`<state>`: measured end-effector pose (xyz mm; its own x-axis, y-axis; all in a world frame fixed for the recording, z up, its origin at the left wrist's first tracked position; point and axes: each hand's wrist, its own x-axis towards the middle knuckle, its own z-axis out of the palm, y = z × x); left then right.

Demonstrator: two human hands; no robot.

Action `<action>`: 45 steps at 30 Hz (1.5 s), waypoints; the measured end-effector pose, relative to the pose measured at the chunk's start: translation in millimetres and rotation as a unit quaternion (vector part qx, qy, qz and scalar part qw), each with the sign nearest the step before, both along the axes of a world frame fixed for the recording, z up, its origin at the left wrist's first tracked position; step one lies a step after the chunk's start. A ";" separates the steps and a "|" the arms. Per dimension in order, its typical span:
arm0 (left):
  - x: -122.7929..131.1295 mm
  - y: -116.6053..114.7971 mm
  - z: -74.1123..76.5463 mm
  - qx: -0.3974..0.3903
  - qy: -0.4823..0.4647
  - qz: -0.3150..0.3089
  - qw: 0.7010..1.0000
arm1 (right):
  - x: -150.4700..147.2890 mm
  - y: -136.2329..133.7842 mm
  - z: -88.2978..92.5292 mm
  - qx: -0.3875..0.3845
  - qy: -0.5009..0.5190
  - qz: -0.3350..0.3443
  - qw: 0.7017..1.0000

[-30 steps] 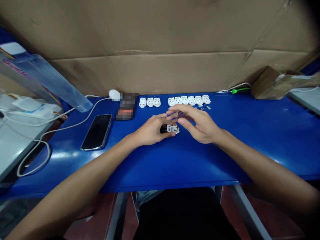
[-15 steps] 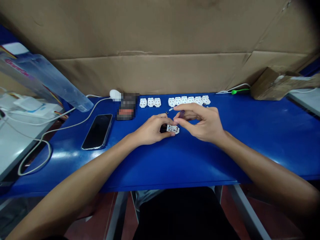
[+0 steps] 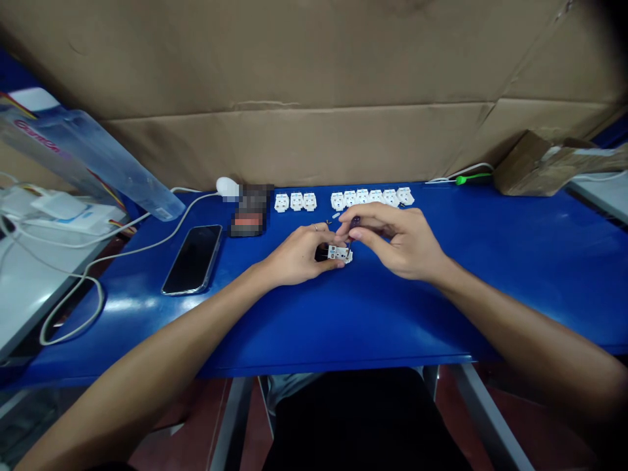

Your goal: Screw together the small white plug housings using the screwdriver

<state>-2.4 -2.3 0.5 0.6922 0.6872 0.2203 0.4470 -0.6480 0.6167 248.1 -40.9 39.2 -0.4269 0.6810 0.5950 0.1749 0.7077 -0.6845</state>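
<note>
1. Socket housing sits mid-bench on our blue bench, its long axis running crosswise, and we see its white face turned up.
2. Left hand is nearer, fingers curled, gripping its left end.
3. Right hand pinches a purple screwdriver, tip at the housing's right end.

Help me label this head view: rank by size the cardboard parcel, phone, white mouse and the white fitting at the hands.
Largest to smallest: the cardboard parcel, then the phone. The white mouse and white fitting look about alike, so I won't rank them.
</note>
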 end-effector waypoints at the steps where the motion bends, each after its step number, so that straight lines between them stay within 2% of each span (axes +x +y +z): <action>1: 0.5 -0.8 0.0 0.003 0.003 0.010 1.000 | -0.7 -1.0 0.8 0.003 -0.005 -0.010 1.000; 9: 2.9 -1.9 -2.6 0.022 0.017 0.070 0.997 | -4.9 -2.3 -4.6 0.015 0.007 -0.080 0.997; 14: -4.7 3.9 1.3 0.039 0.015 0.007 0.999 | 0.4 2.7 -7.0 -0.047 0.049 -0.021 0.997; 17: -9.7 6.3 7.3 0.071 0.019 -0.005 0.997 | 6.0 4.5 -2.0 -0.067 0.053 -0.040 0.996; 20: -13.2 7.6 14.2 0.080 0.020 0.058 0.995 | 11.4 7.0 2.4 -0.015 -0.028 -0.097 0.995; 23: -15.5 9.2 19.1 0.054 0.038 0.117 0.991 | 14.3 12.4 2.2 0.020 -0.158 -0.103 0.982; 27: -16.1 10.0 19.2 0.032 0.033 0.088 0.995 | 11.4 25.5 -1.5 0.006 -0.297 -0.071 0.952; 32: -14.7 10.2 15.1 0.056 0.011 0.071 0.996 | -3.4 44.6 -0.7 0.010 -0.384 -0.024 0.923; 35: -14.7 11.7 16.6 0.051 0.001 0.102 0.993 | -14.0 52.6 -0.4 0.016 -0.422 -0.005 0.906; 39: -15.4 12.1 25.4 0.050 -0.015 0.198 0.979 | -19.8 66.4 1.8 0.027 -0.429 0.002 0.903; 43: -15.9 10.2 31.1 0.076 -0.009 0.283 0.956 | -18.1 101.2 12.9 0.046 -0.416 -0.003 0.908; 45: -16.1 9.3 30.5 0.097 0.014 0.304 0.948 | -18.7 124.2 18.6 0.064 -0.425 -0.037 0.902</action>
<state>-18.5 7.0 31.0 0.1885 0.9091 0.3715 0.7883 -0.3657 0.4949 229.5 83.4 57.8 -0.7219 0.6755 0.1501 0.6486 0.7361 -0.1937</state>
